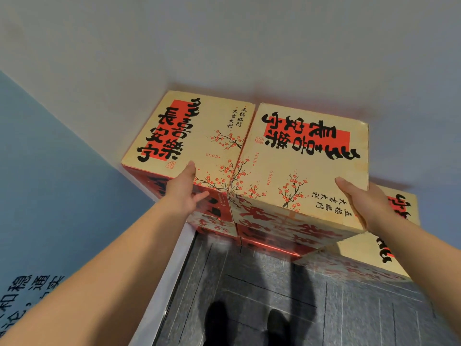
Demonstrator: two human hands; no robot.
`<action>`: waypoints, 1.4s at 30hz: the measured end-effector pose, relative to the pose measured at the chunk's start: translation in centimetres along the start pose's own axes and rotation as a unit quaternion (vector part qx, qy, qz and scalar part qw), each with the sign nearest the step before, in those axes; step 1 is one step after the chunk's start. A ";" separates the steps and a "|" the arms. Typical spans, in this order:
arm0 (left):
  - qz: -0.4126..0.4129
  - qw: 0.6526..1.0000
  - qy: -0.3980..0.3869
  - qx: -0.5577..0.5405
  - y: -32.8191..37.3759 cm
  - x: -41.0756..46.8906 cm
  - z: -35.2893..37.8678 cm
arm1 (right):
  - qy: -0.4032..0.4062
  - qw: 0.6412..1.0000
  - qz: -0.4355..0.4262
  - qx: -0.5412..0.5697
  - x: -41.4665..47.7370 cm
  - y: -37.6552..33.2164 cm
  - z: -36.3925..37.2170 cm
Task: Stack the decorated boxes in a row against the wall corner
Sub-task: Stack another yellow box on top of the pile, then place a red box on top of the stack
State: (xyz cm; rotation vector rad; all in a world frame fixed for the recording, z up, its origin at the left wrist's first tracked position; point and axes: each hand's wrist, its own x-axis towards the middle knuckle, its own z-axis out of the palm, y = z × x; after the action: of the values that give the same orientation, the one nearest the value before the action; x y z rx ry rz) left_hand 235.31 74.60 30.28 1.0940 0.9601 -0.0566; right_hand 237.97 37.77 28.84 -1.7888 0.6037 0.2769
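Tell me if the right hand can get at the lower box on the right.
Probably yes: the lower box sits just below the right hand, its top bare, nothing between them.

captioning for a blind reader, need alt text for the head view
A person's left hand touches the front edge of the left box and the right hand holds the near corner of the right box, both side by side atop a stack in a wall corner. A lower box sits further right.

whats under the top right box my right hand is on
Under the cream cardboard box with black calligraphy is another decorated cardboard box; only a strip of its red-printed front shows. That box's top is covered by the upper one.
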 end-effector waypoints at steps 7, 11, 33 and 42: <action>0.009 0.999 0.034 0.011 0.8 -4.8 1.1 | -0.038 0.999 -0.033 -0.008 0.5 -0.6 0.0; 0.008 0.998 0.048 0.025 0.5 -6.4 1.7 | -0.032 0.999 -0.036 -0.016 1.0 -0.2 0.0; 0.076 0.986 -0.020 0.147 3.3 -9.3 9.4 | 0.051 0.998 -0.018 -0.016 -1.9 -3.6 -5.4; 0.188 0.851 -0.330 0.363 -1.8 -16.8 21.9 | 0.240 0.968 0.016 0.072 -14.7 1.5 -12.4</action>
State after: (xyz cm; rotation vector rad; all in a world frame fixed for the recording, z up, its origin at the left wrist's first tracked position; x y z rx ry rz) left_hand 237.93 50.20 42.92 1.7830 0.0552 -0.4756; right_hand 223.37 29.56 38.45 -1.7098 0.9672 -0.1851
